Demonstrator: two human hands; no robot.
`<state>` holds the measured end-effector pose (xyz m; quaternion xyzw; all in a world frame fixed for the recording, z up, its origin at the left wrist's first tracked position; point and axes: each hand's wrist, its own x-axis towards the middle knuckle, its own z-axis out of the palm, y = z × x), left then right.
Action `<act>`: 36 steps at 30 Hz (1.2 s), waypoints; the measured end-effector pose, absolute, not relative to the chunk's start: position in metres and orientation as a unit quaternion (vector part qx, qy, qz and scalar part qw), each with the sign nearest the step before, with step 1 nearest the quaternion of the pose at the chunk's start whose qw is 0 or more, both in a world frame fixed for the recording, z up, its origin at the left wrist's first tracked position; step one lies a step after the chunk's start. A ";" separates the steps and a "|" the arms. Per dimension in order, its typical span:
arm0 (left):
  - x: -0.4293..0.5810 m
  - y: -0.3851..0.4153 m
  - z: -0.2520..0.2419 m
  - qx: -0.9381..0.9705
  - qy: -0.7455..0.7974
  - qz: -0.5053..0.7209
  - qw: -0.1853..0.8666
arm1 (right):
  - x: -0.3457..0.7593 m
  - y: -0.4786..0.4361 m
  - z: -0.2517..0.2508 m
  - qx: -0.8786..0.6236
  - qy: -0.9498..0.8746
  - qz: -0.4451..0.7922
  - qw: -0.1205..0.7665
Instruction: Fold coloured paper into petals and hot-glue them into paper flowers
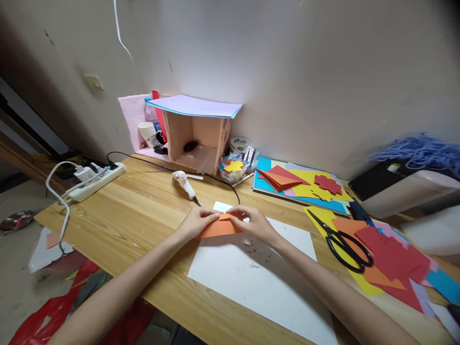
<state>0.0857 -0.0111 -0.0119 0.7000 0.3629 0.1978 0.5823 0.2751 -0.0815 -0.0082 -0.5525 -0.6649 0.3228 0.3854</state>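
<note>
Orange paper [220,231] is spanning the space between both hands, over the far left part of a white sheet [247,282] that is lying on the wooden bench [143,206]. The left hand [196,223] is pinching the paper's left end and the right hand [255,224] is pinching its right end, each grip grasping it with the thumb on top. A small folded flap is showing between the thumbs. Beyond the left hand, a white glue gun [185,184] is lying; black-handled scissors [343,247] are resting on coloured paper [391,251], well to the right.
</note>
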 end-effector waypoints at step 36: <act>0.164 -0.028 -0.027 0.746 0.317 0.129 0.572 | 0.317 -0.118 -0.036 -0.594 -0.531 0.381 0.470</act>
